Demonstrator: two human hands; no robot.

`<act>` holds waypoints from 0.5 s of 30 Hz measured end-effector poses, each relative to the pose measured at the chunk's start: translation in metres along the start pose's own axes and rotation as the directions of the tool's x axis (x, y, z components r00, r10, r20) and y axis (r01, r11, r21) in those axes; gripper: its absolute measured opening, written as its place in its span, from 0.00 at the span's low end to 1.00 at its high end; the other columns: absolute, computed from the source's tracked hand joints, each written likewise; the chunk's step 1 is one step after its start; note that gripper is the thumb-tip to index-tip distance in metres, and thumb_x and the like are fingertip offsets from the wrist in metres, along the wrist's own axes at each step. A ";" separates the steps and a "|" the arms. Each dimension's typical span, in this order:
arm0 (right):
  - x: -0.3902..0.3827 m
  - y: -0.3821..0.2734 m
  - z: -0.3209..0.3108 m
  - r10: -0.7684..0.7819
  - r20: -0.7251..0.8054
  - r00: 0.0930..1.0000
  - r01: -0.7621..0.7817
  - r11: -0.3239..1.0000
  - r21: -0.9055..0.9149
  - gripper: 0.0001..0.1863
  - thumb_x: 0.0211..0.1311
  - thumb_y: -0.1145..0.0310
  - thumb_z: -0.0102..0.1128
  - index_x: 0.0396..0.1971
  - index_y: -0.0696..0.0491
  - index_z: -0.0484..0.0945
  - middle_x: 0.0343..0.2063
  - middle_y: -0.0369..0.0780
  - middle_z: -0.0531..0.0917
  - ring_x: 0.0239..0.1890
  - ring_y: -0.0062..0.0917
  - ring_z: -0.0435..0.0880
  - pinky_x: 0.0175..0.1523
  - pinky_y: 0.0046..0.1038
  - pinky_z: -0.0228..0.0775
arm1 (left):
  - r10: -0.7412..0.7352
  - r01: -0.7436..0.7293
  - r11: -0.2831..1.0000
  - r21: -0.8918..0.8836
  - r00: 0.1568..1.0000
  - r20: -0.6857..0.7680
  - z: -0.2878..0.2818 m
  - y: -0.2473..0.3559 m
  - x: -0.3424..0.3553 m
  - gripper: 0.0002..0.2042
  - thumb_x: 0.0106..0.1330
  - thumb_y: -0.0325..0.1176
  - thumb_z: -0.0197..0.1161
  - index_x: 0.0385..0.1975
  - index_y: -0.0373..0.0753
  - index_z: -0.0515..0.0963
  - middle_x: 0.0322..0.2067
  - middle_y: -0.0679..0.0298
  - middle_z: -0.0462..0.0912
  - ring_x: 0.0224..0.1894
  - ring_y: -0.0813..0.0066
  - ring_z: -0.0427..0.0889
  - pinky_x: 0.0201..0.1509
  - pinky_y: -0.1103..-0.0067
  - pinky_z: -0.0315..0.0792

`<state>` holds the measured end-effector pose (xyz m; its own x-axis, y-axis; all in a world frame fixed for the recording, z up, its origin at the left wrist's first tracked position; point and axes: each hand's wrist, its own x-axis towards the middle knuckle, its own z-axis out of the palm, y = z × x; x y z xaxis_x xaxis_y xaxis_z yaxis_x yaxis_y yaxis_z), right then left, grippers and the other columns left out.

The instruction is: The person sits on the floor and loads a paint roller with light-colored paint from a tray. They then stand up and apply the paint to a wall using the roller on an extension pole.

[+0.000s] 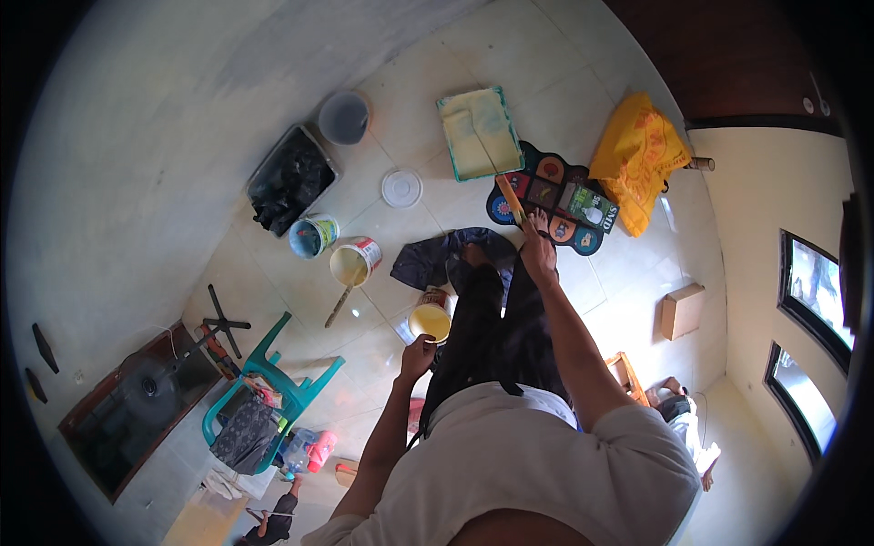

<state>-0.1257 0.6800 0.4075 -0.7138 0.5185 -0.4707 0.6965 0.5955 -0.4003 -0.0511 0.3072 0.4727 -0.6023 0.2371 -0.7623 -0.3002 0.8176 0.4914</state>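
My left hand (418, 355) grips the rim of a small can of yellow paint (431, 320), held in front of my legs. My right hand (537, 250) reaches down and holds the orange handle of a paint roller (510, 198), whose rod runs up into a green paint tray (480, 133) coated with yellowish paint. A dark cloth (428, 259) lies on the tiled floor by my feet.
A paint bucket with a stick in it (355, 264), a blue-rimmed can (312, 237), a white lid (401, 188), a grey bucket (344, 118) and a black tray (291, 177) lie on the floor. A colourful mat (555, 200), yellow bag (637, 155), cardboard box (683, 311), green chair (273, 391) and fan (146, 391) surround me.
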 end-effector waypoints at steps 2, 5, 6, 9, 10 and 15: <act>-0.024 0.019 -0.002 0.086 0.091 0.992 -0.085 0.996 -0.010 0.22 0.64 0.67 0.50 0.59 0.37 0.68 0.37 0.52 0.82 0.39 0.50 0.83 0.41 0.49 0.74 | -0.063 0.061 0.998 0.032 0.997 0.054 -0.003 -0.002 0.000 0.14 0.65 0.38 0.59 0.46 0.37 0.77 0.33 0.54 0.85 0.38 0.63 0.86 0.43 0.71 0.78; -0.051 0.038 -0.008 0.180 0.147 0.973 -0.177 0.984 -0.031 0.22 0.69 0.65 0.46 0.61 0.33 0.69 0.37 0.53 0.83 0.37 0.50 0.83 0.39 0.49 0.73 | -0.089 0.086 0.995 0.056 0.995 0.051 -0.005 -0.002 -0.002 0.15 0.65 0.40 0.59 0.45 0.37 0.77 0.33 0.53 0.85 0.38 0.62 0.86 0.43 0.71 0.78; -0.048 0.043 -0.008 0.173 0.132 0.976 -0.171 0.985 -0.029 0.22 0.69 0.64 0.46 0.61 0.33 0.69 0.36 0.53 0.83 0.37 0.50 0.83 0.39 0.49 0.73 | -0.117 0.114 0.992 0.048 0.991 0.062 -0.005 -0.001 -0.003 0.15 0.64 0.39 0.59 0.45 0.36 0.77 0.34 0.53 0.85 0.38 0.61 0.86 0.43 0.70 0.78; -0.041 0.047 -0.008 0.107 0.058 0.993 -0.108 0.994 0.008 0.21 0.70 0.61 0.45 0.62 0.33 0.69 0.36 0.51 0.83 0.38 0.50 0.83 0.39 0.49 0.73 | -0.112 0.110 0.993 0.032 0.992 0.063 -0.004 -0.001 -0.004 0.15 0.64 0.39 0.59 0.45 0.36 0.77 0.34 0.53 0.85 0.38 0.62 0.86 0.43 0.71 0.78; -0.028 0.044 -0.007 0.053 0.010 0.999 -0.053 0.998 0.038 0.21 0.71 0.59 0.44 0.62 0.33 0.69 0.36 0.51 0.83 0.38 0.49 0.83 0.39 0.48 0.73 | -0.094 0.093 0.995 0.025 0.994 0.059 -0.004 -0.002 -0.004 0.15 0.64 0.38 0.59 0.45 0.36 0.77 0.34 0.53 0.85 0.38 0.62 0.86 0.44 0.71 0.78; 0.027 0.021 -0.015 0.056 0.000 0.998 -0.056 0.997 0.059 0.20 0.71 0.65 0.38 0.60 0.42 0.69 0.57 0.45 0.74 0.50 0.46 0.79 0.48 0.46 0.72 | 0.025 -0.026 0.999 -0.023 1.000 -0.015 0.006 -0.010 0.004 0.12 0.63 0.37 0.60 0.42 0.40 0.77 0.30 0.54 0.85 0.34 0.59 0.86 0.39 0.69 0.77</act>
<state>-0.1319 0.7161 0.3984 -0.6738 0.5509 -0.4925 0.7383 0.5285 -0.4190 -0.0465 0.3029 0.4618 -0.6206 0.2499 -0.7433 -0.3017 0.7988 0.5205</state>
